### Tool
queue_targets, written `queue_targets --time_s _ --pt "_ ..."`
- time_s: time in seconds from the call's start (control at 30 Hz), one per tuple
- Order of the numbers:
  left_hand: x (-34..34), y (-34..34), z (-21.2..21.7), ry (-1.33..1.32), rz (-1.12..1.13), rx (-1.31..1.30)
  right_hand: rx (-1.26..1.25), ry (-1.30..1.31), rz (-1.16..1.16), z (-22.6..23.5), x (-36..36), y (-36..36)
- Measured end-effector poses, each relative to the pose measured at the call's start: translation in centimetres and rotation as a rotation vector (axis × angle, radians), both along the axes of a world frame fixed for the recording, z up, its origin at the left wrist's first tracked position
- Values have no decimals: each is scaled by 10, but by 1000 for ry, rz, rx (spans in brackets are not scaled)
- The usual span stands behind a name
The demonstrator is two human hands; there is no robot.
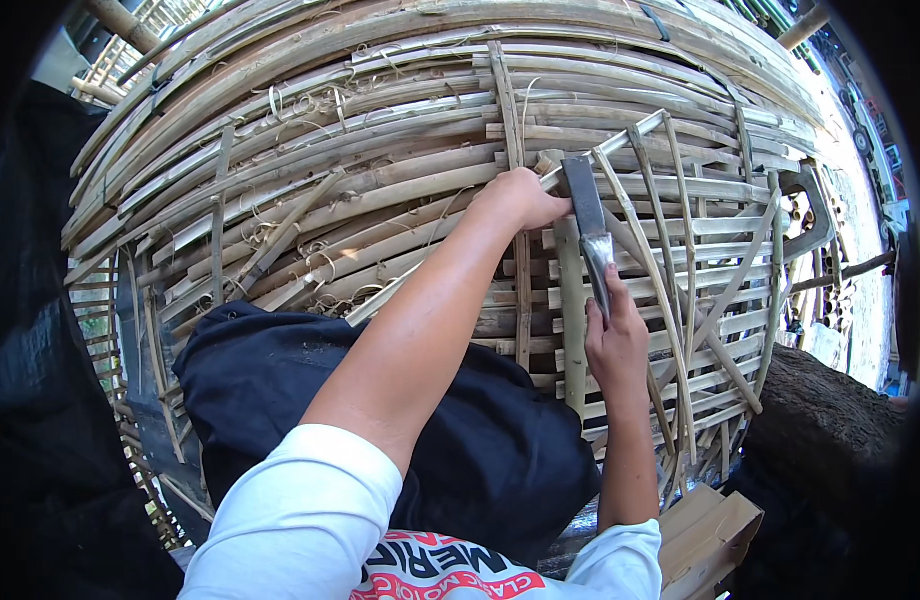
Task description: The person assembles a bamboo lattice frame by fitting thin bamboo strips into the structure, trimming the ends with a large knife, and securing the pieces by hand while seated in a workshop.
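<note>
Near the middle, my left hand is closed around a pale bamboo strip, which runs up to the right past its fingers. My right hand grips a knife by its shiny metal handle, the index finger lying along it. The broad grey blade points away from me and crosses over the strip, just right of my left fingers. An upright bamboo post stands below the blade. Whether the edge touches the strip I cannot tell.
Bamboo slats with curled shavings stretch across the far side. Thin bamboo strips lean at the right over a slatted rack. Dark cloth covers my lap. A cardboard box and a thick log lie at the lower right.
</note>
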State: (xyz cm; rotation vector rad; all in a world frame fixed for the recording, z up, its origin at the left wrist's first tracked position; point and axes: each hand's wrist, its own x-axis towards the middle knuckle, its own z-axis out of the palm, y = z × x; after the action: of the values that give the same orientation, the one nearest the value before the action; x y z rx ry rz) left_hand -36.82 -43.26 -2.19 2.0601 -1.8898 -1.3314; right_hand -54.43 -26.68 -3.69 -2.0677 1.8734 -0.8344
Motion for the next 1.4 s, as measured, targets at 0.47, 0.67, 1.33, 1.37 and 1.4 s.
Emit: queue_targets --time_s 0.47,0.67,1.33,1.37,1.4 --pt "-1 -11 -7 -17 2 22 198 33 -1 20 2 -3" --pt "-2 -11 -8 -30 -1 10 85 57 26 6 -5 -6" --pt "1 -3 -6 5 -58 -54 0 22 47 28 -5 -5" --pt "1 -2 -3 -18 -62 -27 111 89 25 22 -5 -5" --pt "1 -3 -6 -17 -61 -28 212 159 5 18 -5 -9"
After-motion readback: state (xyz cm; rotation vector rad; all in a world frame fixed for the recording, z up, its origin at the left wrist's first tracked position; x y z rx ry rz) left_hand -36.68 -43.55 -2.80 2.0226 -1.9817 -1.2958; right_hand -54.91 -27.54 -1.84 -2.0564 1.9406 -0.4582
